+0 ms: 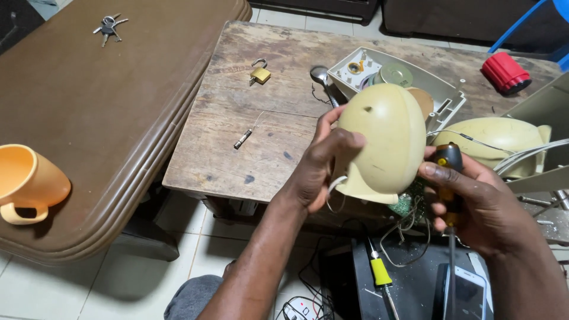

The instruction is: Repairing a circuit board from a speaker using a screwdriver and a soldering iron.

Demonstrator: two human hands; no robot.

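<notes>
Clearly held up over the near edge of the worn wooden bench (pixel 278 95): a cream domed housing (pixel 382 142), cradled by the left hand (pixel 323 169), fingers wrapped round its left side, thumb on top, probably to steady it and turn its underside toward the tool. Right hand (pixel 474 207) closed around a screwdriver (pixel 448 178), shaft pointing down, green circuit board (pixel 406 204) and loose wires showing just beneath. Further back on the bench: opened white casing (pixel 441 89), brass padlock (pixel 259 73), spoon (pixel 323 80). Left, brown table (pixel 101 118) bearing keys (pixel 108 26) and an orange cup (pixel 29 181). Below, pale tiled floor (pixel 118 284), a phone (pixel 468 293).
</notes>
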